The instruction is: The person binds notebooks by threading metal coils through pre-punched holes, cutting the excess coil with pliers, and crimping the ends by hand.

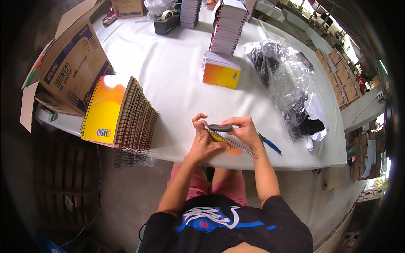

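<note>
A spiral-bound notebook (228,142) with a yellow-orange cover is tilted on edge near the table's front, its coil facing up and to the right. My left hand (203,144) grips the notebook, thumb along its cover and index finger raised at its upper end. A dark grey hand tool (220,127) lies across that upper end of the coil, and my right hand (246,130) is closed on it; its exact kind is not clear. Just right of my right wrist, blue-handled pliers (270,144) rest on the white table (181,92).
A tall pile of spiral notebooks (105,111) stands at the left edge by an open cardboard box (71,63). Ahead are a small notebook stack (221,76) and a taller stack (228,29). Crumpled clear plastic (282,80) covers the right. A tape dispenser (166,23) sits far back.
</note>
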A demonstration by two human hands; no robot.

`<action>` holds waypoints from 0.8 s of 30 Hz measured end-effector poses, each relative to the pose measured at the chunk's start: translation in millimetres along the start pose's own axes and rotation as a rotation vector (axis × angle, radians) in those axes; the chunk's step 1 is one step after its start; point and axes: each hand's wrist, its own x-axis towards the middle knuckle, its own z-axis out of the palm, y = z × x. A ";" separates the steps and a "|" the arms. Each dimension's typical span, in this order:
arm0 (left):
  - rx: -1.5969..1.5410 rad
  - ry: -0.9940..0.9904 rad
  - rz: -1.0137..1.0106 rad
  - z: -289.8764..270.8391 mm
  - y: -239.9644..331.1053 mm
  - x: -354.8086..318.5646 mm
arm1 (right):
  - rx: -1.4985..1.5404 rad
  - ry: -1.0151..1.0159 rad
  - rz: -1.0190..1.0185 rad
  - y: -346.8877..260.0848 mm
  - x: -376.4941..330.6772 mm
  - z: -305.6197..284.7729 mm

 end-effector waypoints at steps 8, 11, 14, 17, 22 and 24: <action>-0.021 -0.026 -0.014 0.0 -2.0 -2.9 | -0.127 0.073 -0.110 1.8 5.9 -17.4; -0.354 0.114 -0.151 -3.2 10.1 -0.1 | -0.415 0.286 -0.031 10.2 -8.9 -41.9; -0.682 0.172 -0.460 -9.6 23.9 -1.6 | -0.794 0.298 0.166 23.8 -58.3 -58.8; -0.570 0.168 -0.685 -19.9 39.0 1.0 | -1.134 0.342 0.307 37.6 -119.0 -42.1; -0.308 0.386 -0.360 -20.0 71.7 11.3 | -1.064 0.546 0.203 41.6 -147.4 -25.0; -0.137 0.411 -0.208 -22.5 84.0 13.7 | -0.735 0.560 0.166 24.0 -137.2 -15.9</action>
